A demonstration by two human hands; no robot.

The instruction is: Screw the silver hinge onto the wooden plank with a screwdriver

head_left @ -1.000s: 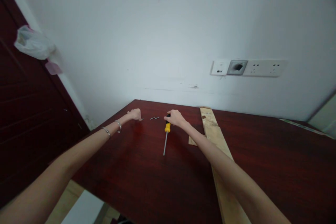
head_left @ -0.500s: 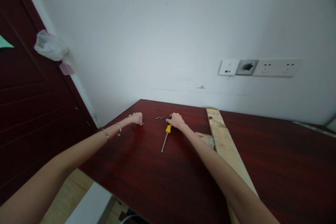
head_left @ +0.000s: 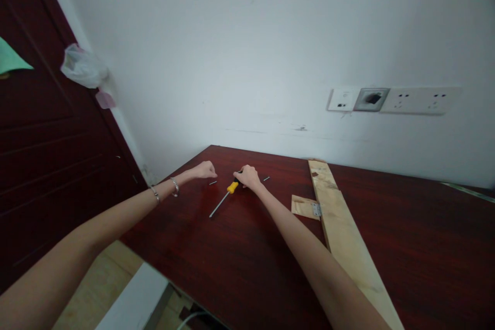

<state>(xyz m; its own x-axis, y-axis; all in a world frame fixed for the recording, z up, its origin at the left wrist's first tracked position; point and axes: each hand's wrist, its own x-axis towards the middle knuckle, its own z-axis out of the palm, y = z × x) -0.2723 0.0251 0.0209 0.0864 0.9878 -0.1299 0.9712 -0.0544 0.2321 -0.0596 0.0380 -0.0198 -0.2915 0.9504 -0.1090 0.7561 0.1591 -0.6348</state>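
My right hand [head_left: 248, 176] is wrapped round the black end of a screwdriver [head_left: 233, 187] with a yellow collar. Its metal shaft slants down to the left, the tip close to the tabletop. My left hand [head_left: 206, 169] is closed just left of it; whether anything sits in its fingers is hidden. Below those fingers a small screw [head_left: 213, 183] lies on the dark red table [head_left: 232, 258]. A second screw [head_left: 266, 179] rests to the right of my right hand.
A long wooden board [head_left: 344, 227] lies along the table on the right, with a short wood piece [head_left: 304, 207] joined to it by a metal hinge [head_left: 317, 210]. Wall sockets [head_left: 394, 100] sit above the table. A plastic bag [head_left: 83, 67] hangs by the door [head_left: 46, 129].
My right hand has moved left with the screwdriver, whose tip swung left. My left hand has risen slightly off the screw. The two screws between my hands no longer show; one shows at right.
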